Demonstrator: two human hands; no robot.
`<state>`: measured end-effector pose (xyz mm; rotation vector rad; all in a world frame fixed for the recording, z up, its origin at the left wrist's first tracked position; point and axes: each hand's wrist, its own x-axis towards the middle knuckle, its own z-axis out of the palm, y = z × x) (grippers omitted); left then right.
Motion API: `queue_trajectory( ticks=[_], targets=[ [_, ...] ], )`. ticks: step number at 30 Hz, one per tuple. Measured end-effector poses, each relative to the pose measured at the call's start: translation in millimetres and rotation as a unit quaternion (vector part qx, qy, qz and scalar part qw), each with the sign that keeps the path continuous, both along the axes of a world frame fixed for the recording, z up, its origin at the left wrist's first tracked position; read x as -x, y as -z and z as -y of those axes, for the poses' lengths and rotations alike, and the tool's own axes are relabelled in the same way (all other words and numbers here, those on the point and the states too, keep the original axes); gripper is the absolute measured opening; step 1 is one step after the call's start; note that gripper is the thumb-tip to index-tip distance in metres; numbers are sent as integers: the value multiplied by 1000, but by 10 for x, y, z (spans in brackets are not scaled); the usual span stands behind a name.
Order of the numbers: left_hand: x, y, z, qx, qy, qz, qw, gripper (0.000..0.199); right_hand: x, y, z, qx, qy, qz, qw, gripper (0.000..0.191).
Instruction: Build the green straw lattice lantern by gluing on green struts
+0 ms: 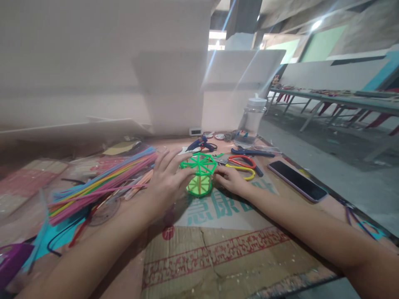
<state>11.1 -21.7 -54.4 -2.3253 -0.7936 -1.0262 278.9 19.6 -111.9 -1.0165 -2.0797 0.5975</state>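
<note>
Left hand point(170, 172) half-curled, holding green frame point(200, 174), right hand point(227, 179) pinching its edge

Lying right of the right hand point(229, 179): dark-screened phone point(297, 180). Standing beyond that hand, rightward: clear lidded bottle point(252, 118). Set beyond, leftward: small display unit point(195, 132).

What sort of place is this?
It looks like a craft workshop: there's a bright-green spoked model, a bundle of thin, multicoloured stems and a dark-blue glue gun.
</note>
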Motion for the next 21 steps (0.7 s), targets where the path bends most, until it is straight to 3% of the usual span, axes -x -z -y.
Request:
queue_trajectory(
  ticks=[17, 21],
  targets=[
    [-2, -26, -25, 15, -12, -2, 1000, 9, -15, 32, -29, -22, -4, -1, 1000, 17],
    [47, -17, -104, 108, -9, 79, 991, 22, -26, 27, -19, -23, 15, -1, 1000, 17]
  ],
)
